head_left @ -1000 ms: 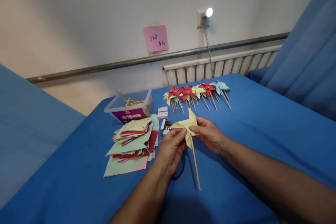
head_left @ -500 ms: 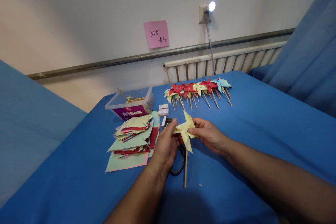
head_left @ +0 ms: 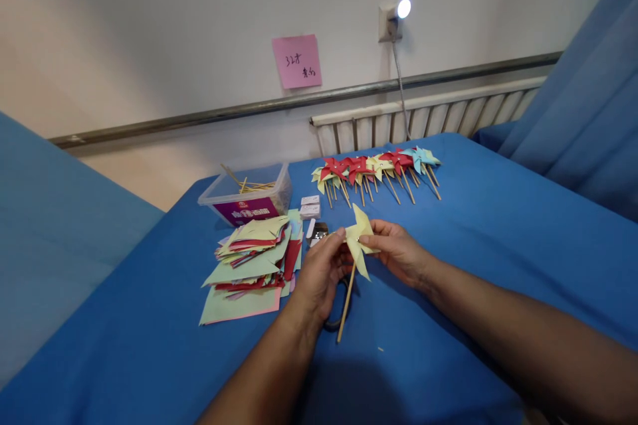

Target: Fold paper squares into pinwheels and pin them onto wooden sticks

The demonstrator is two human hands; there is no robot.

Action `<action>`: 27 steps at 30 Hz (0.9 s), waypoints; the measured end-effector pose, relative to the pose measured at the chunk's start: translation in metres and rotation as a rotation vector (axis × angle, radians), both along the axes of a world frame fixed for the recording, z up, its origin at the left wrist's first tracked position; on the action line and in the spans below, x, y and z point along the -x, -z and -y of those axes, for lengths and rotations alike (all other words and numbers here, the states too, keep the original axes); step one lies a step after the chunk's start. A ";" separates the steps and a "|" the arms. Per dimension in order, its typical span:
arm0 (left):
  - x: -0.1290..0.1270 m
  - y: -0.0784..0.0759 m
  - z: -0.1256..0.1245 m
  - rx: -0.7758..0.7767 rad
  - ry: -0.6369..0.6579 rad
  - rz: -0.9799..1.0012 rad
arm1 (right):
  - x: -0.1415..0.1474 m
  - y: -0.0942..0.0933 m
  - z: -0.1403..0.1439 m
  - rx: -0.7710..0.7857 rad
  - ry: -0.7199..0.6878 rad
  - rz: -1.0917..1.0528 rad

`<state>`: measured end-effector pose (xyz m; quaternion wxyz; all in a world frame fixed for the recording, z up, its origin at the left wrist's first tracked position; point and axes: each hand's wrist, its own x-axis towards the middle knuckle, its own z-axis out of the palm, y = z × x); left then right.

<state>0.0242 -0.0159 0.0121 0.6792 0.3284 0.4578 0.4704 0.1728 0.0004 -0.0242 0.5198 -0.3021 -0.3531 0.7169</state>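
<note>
A pale yellow paper pinwheel [head_left: 359,239] on a thin wooden stick [head_left: 347,305] is held between both hands above the blue cloth. My left hand [head_left: 321,272] is closed on its left side, thumb on a paper blade and fingers behind. My right hand [head_left: 401,252] pinches it from the right, with the thumb near the pin at its centre. The stick slants down toward me, in front of scissors [head_left: 335,325], whose black handle shows partly below my left hand. A small open box [head_left: 318,232] lies just beyond the left thumb.
Stacked coloured paper sheets [head_left: 249,265] lie at left, behind them a clear plastic tub [head_left: 286,189] of sticks. Two small white boxes [head_left: 310,207] stand right of the tub. Finished pinwheels [head_left: 379,169] lie in a row at the back, near a radiator [head_left: 438,113].
The pinwheel has tilted and moved slightly up and right. Its stick has swung from nearly upright to slanting, lower end to the left. Both hands keep hold of it.
</note>
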 end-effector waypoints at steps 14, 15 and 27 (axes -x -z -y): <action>-0.008 0.007 0.004 -0.020 -0.025 0.058 | 0.002 0.000 -0.003 -0.121 0.132 0.146; -0.008 0.008 0.004 -0.015 -0.031 0.060 | 0.002 0.000 -0.003 -0.130 0.136 0.165; -0.013 0.009 0.003 -0.123 -0.072 0.072 | 0.002 -0.005 0.000 -0.188 0.137 0.235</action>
